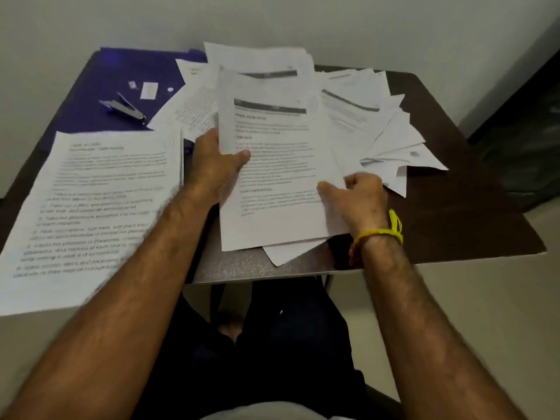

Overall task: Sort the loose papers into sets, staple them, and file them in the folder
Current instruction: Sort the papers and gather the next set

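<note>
Currently left hand and right hand both pinch the top printed sheet over loose papers mid-counter; stapler lies on blue folder, far-left corner.

A plain pale wall is being seen beyond the grip, running across the whole top of the view and lit evenly, with a soft shadow being cast along it just above the far table edge. A dark brown table with a speckled sheen at its near edge is being shown under and around the grip, its right corner being cut at an angle. To the right of the grip, a pale floor is being shown, and a dark, blurred piece of furniture is standing against the wall there.
</note>
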